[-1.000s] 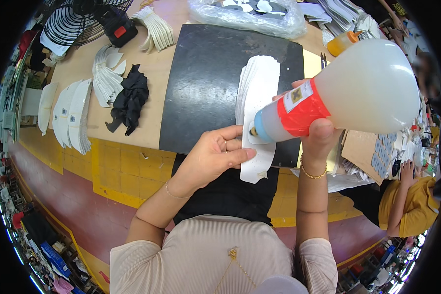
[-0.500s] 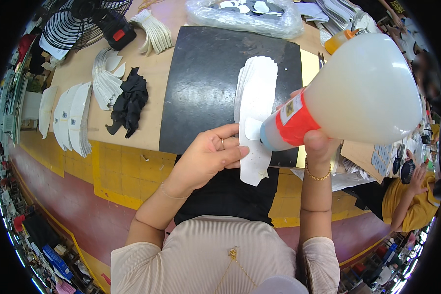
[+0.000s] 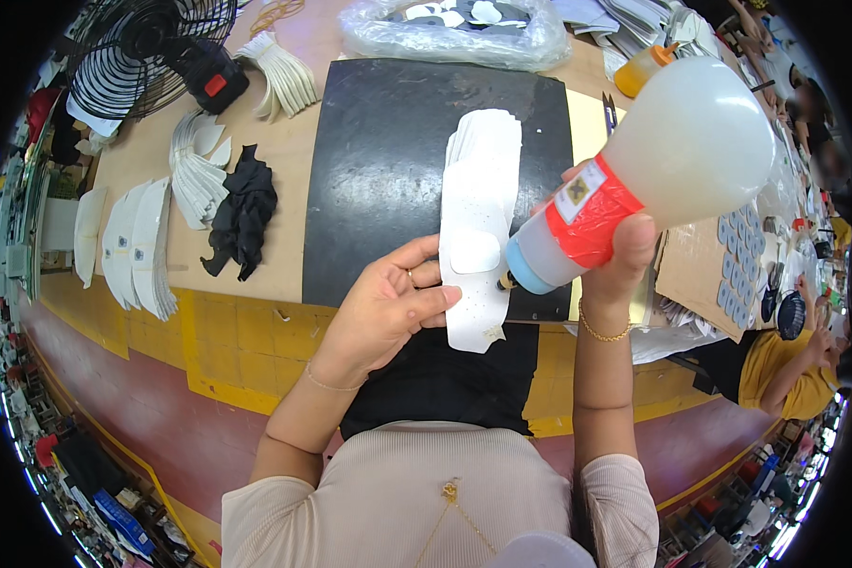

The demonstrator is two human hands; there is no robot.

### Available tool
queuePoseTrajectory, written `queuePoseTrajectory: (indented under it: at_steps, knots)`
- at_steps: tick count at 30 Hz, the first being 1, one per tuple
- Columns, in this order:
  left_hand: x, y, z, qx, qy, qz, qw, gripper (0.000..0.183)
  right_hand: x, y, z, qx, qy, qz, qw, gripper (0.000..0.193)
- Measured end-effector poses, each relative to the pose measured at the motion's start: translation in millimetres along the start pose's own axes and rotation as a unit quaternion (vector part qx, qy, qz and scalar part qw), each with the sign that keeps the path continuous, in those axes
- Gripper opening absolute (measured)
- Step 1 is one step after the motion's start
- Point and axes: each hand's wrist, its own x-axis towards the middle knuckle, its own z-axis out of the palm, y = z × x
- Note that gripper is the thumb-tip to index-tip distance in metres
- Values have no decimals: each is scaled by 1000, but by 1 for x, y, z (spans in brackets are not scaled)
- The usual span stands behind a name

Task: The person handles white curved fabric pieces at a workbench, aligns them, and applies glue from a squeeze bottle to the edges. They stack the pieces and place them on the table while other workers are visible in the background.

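My left hand [image 3: 398,301] pinches the left edge of a long white strip [image 3: 473,317] between thumb and fingers, close to its lower end. That strip tops a stack of similar white strips [image 3: 486,142], partly on a black mat and overhanging its near edge. A smaller rounded white patch [image 3: 474,254] lies on it. My right hand [image 3: 625,251] is wrapped round the red-taped neck of a large translucent squeeze bottle [image 3: 696,142], tipped nozzle-down. Its dark nozzle [image 3: 506,281] is at the strip's right edge, below and right of the patch; whether it touches cannot be told.
The black mat [image 3: 379,189] covers the table's middle. Left are bundled white strips [image 3: 137,241], a crumpled black cloth [image 3: 243,218] and a fan [image 3: 151,47]. A plastic bag of pieces [image 3: 454,38] lies behind; an orange-capped bottle [image 3: 644,68] stands back right. Another person [image 3: 795,374] works at right.
The squeeze bottle has swung more upright, and its nozzle has shifted slightly down and away from the patch. My left hand keeps its pinch on the strip. The whole view has shifted a little.
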Motion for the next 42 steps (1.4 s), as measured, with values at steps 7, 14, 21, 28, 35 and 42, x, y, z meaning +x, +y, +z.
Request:
queuePoseTrajectory:
  at_steps: [7, 14, 21, 28, 35, 42]
  knots:
    - [1, -3, -1, -1, -6, -1, 1000, 54, 1, -8, 10, 30, 60, 16, 998, 88]
    - [1, 0, 7, -4, -7, -12, 1000, 54, -8, -6, 14, -37, 46, 1, 998, 99]
    - [1, -2, 3, 1, -12, -4, 1000, 53, -3, -10, 11, -87, 2, -10, 996, 96]
    - [3, 10, -11, 34, -26, 31, 999, 58, -5, -13, 13, 206, -62, 115, 970, 88]
    - [42, 111, -42, 206, -13, 198, 958, 71, 12, -29, -4, 269, -4, 70, 961, 85]
    - [102, 156, -112, 295, 129, 234, 918, 75, 10, -34, -14, 287, 32, 67, 955, 85]
